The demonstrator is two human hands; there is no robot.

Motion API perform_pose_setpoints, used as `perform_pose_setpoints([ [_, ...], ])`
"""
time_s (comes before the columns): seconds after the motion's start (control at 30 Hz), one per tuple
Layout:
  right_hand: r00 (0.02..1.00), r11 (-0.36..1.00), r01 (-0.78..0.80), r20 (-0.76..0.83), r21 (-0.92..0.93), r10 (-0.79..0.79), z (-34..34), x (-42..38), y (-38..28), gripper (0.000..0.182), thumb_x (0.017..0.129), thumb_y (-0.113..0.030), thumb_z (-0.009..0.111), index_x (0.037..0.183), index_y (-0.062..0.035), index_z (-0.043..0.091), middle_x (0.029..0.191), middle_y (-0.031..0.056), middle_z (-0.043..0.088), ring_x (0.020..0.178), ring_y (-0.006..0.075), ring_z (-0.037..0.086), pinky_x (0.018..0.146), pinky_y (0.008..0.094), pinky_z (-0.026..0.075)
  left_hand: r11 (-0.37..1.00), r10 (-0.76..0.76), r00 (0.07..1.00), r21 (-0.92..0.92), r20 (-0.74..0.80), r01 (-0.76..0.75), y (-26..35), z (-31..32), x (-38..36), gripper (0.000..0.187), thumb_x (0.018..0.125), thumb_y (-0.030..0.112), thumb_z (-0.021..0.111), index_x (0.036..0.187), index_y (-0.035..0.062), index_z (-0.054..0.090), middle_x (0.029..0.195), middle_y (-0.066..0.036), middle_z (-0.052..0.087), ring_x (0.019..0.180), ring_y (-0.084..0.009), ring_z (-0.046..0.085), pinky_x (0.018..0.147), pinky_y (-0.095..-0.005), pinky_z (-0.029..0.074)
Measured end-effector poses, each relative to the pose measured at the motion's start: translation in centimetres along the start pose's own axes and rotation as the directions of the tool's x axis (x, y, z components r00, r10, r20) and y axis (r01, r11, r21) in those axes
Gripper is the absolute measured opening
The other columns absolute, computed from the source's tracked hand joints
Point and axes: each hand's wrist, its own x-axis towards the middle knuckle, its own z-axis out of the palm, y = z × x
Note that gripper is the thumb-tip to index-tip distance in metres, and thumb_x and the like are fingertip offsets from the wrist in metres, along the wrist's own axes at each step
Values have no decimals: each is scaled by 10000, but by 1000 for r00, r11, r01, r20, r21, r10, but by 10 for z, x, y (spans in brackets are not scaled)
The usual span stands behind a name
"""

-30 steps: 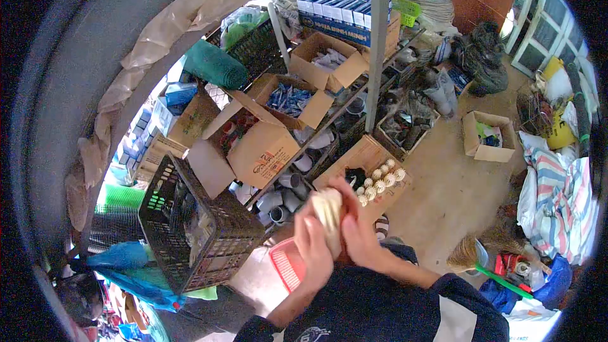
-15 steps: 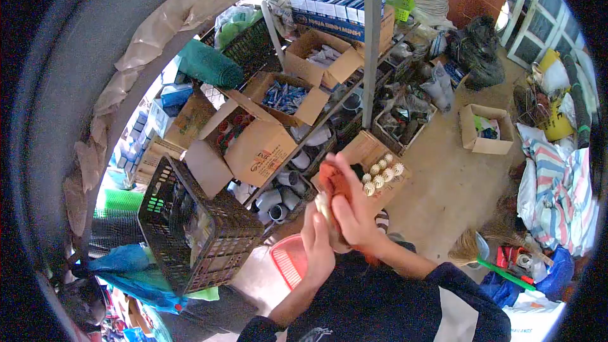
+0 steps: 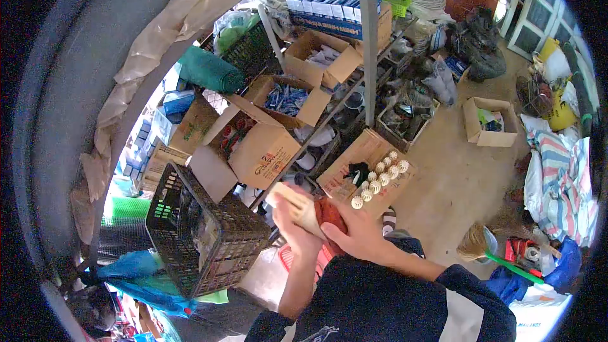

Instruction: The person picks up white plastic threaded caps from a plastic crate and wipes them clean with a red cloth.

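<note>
Since the frame half a second earlier, the left hand (image 3: 296, 228) has shifted leftward, the cream grooved piece (image 3: 297, 209) has swung out to slant up and left, and the reddish-brown piece (image 3: 330, 214) has dropped to between the hands.

Remaining items are listed by descending size. Grey shelf post (image 3: 368, 57) rises beyond the hands. Black plastic crate (image 3: 212, 240) stands left of them, near the open cardboard box (image 3: 269, 158) with red items inside. Flat brown cardboard (image 3: 335, 178) lies just beyond the right hand (image 3: 364, 234). Red slotted basket (image 3: 287, 257) is partly hidden behind the left wrist.

Left hand is closed around the cream grooved piece, its grooved end exposed. Right hand is curled over the reddish-brown piece, which sits against the cream one; its material cannot be determined. On the cardboard, a crumpled black item (image 3: 358, 172) lies beside two rows of cream fluted knobs (image 3: 375, 187).
</note>
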Motion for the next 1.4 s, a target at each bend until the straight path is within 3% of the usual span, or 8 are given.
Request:
perform_pose_setpoints([
  [0.2, 988, 653, 50, -132, 756, 76, 28, 8, 26, 663, 937, -207, 687, 1450, 32, 342, 1350, 140, 541, 1229, 203, 520, 1052, 363, 424, 992, 21, 984, 117, 176, -42, 20, 21, -4, 628, 962, 584, 511, 1316, 69, 454, 1211, -112, 541, 1086, -304, 590, 925, -406, 496],
  [0.43, 873, 946, 325, -380, -13, -305, -20, 6, 11, 598, 761, -234, 807, 1291, -99, 565, 1202, 122, 599, 1070, 340, 611, 915, 407, 511, 978, -205, 932, 93, 300, 186, 9, -22, -11, 560, 998, 474, 515, 1377, 70, 436, 1321, -108, 536, 1237, -320, 542, 1038, -480, 461],
  [0.57, 436, 439, 675, -160, -592, -886, -28, 21, 28, 426, 691, -275, 872, 1067, -158, 711, 1156, 101, 616, 1037, 317, 619, 844, 441, 519, 829, -497, 829, -144, 255, 541, 2, -18, -32, 553, 1017, 408, 514, 1412, 40, 394, 1307, -88, 560, 1215, -222, 546, 1015, -395, 448],
  [0.67, 594, 611, 684, -182, -399, -784, -32, 17, 20, 465, 688, -286, 874, 1094, -143, 700, 1160, 98, 605, 1058, 315, 608, 861, 438, 523, 910, -398, 910, -80, 119, 408, 9, -21, -33, 507, 1012, 362, 543, 1399, 74, 386, 1303, -104, 563, 1181, -241, 560, 959, -422, 495],
  [0.8, 953, 957, 248, -142, -153, -270, -36, 8, 11, 621, 694, -342, 871, 1202, -92, 616, 1175, 116, 591, 1034, 323, 621, 875, 409, 526, 952, -38, 934, 296, 356, -74, 27, -1, -24, 545, 903, 302, 711, 1295, 63, 416, 1234, -175, 580, 1211, -367, 559, 1001, -523, 479],
  [1.03, 795, 942, -121, 599, 314, -98, -38, 17, 58, 760, 708, -515, 833, 1201, 7, 587, 1007, 154, 698, 910, 291, 676, 824, 378, 536, 953, -273, 643, 293, 716, 78, 38, -17, -1, 602, 817, 230, 805, 1240, 85, 401, 1136, -229, 610, 1162, -453, 580, 967, -575, 491],
  [1.3, 661, -413, -720, 370, 557, -653, 31, 0, 89, 902, 837, -772, 484, 1348, -29, 453, 933, 253, 615, 576, 290, 624, 432, 367, 505, 973, -127, 720, -56, 682, 225, 7, -15, 3, 619, 777, 333, 848, 1206, 180, 429, 1079, -62, 583, 1097, -411, 602, 981, -577, 485],
  [1.4, 548, -165, -716, 399, 678, -736, 30, 27, 108, 749, 941, -740, 297, 1309, -131, 531, 843, 175, 671, 482, 278, 593, 349, 343, 455, 971, -148, 823, -77, 549, 226, -6, -28, 2, 653, 824, 395, 794, 1317, 191, 418, 1206, -53, 537, 1207, -350, 543, 1031, -538, 456],
])
